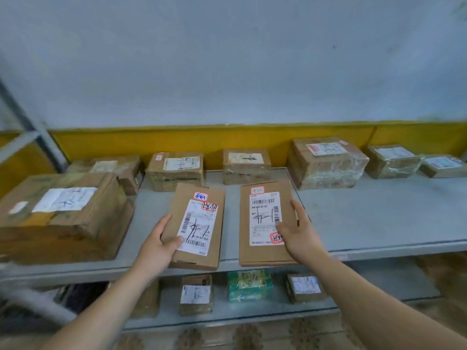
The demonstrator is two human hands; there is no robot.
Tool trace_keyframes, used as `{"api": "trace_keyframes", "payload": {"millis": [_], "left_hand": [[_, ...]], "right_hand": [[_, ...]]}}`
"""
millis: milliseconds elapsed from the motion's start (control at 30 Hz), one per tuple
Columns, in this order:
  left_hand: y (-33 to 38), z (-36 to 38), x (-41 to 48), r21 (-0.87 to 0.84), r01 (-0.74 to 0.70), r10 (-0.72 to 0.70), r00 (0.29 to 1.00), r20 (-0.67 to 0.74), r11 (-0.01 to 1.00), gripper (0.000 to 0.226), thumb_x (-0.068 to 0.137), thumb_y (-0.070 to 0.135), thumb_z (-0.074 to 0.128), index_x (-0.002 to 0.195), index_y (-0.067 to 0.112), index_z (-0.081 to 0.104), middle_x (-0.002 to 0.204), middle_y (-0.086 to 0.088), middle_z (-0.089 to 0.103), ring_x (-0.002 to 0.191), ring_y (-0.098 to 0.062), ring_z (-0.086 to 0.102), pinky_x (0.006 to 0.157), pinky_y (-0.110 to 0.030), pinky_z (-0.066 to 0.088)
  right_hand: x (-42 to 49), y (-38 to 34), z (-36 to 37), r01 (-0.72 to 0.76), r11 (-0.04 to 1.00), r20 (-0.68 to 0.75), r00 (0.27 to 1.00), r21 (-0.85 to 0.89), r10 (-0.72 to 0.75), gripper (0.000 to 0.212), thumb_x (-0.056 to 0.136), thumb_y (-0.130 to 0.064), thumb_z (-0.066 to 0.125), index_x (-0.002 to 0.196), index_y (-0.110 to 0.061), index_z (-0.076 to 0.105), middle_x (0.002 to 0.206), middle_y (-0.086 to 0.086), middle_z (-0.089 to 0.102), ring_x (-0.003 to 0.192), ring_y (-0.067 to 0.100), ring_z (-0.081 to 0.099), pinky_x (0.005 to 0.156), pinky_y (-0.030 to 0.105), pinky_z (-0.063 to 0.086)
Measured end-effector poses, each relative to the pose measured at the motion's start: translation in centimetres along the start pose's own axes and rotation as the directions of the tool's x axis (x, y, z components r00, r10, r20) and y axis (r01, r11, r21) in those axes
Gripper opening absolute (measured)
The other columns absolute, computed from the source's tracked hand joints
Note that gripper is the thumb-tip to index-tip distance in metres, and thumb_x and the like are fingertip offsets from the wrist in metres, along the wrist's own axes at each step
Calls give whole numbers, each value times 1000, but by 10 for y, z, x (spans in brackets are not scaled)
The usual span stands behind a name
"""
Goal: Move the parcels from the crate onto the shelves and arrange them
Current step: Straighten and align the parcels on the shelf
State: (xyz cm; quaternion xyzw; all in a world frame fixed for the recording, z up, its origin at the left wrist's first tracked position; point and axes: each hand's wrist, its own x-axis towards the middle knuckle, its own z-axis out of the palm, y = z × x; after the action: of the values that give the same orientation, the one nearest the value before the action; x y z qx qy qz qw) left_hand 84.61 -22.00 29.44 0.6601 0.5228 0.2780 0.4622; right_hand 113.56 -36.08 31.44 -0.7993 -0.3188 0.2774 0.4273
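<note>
Holds left parcel (198, 224) and right parcel (265, 218) flat, side by side but apart, at the front of the upper shelf (379, 223). Pinches each by its outer edge with left grip (156, 248) and right grip (300, 236), thumbs on the labels. Risks tipping both off the overhung front lip if let go before pushing deeper.

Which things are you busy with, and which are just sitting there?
Busy with: left hand, holding the left flat parcel; right hand, holding the right flat parcel; grey shelf.
Just sitting: big box at left, taped box at back, green parcel below.
</note>
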Motion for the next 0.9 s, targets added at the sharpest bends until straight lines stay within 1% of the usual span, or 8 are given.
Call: {"api": "trace_keyframes", "payload": {"millis": [67,167,300,400,533,700,833,900], "left_hand": [[-14,-1,-2,7,57,-57,998,-37,998,68,90,12,66,148,28,34,132,7,52,104,-10,58,79,-15,45],[-27,1,-4,28,126,-124,990,-66,992,68,89,10,66,148,25,35,125,5,56,90,1,56,65,-3,41],[-35,7,-1,40,177,-172,980,-103,983,68,90,10,65,149,22,33,125,4,56,99,-10,56,65,-5,39],[-35,14,2,34,209,-204,973,-110,977,71,89,10,67,149,23,32,127,6,56,97,-8,58,70,-10,41],[-33,23,8,83,223,-217,973,-77,971,85,80,10,77,150,23,30,124,9,56,88,5,58,68,-4,41],[-34,26,25,146,214,-212,977,-28,966,91,78,9,78,152,19,26,136,-3,55,117,-20,55,102,-36,43],[-35,22,46,287,218,-214,976,-47,933,84,83,15,75,152,19,26,138,-4,52,122,-23,52,103,-37,41],[-38,20,57,416,230,-221,973,-71,880,76,85,19,72,149,18,33,140,-10,49,125,-28,50,104,-40,40]], "right_hand": [[10,8,9,-4,1000,47,999,-13,4,70,97,-30,59,150,-47,17,121,-13,52,86,2,60,58,19,48],[23,20,18,-10,999,120,993,-37,15,70,97,-28,60,150,-46,18,124,-9,54,84,1,61,56,15,48],[36,29,24,-58,997,168,983,-57,67,71,97,-29,58,150,-46,16,131,-1,53,99,17,62,88,44,56],[47,31,27,-79,991,177,980,-103,97,70,97,-30,57,151,-45,15,137,4,52,111,27,60,96,52,51],[61,36,31,-122,989,162,978,-82,134,71,95,-28,57,151,-43,16,135,5,55,107,26,60,94,48,51],[76,41,36,-171,985,137,975,-23,173,73,96,-24,57,153,-40,14,136,5,55,83,11,58,63,30,48],[80,45,42,-196,979,163,966,-47,201,81,94,-23,60,154,-39,8,140,8,49,113,31,57,93,45,51],[82,47,43,-173,972,173,964,-162,201,84,92,-27,63,153,-39,8,139,12,43,117,33,53,95,43,46]]}}
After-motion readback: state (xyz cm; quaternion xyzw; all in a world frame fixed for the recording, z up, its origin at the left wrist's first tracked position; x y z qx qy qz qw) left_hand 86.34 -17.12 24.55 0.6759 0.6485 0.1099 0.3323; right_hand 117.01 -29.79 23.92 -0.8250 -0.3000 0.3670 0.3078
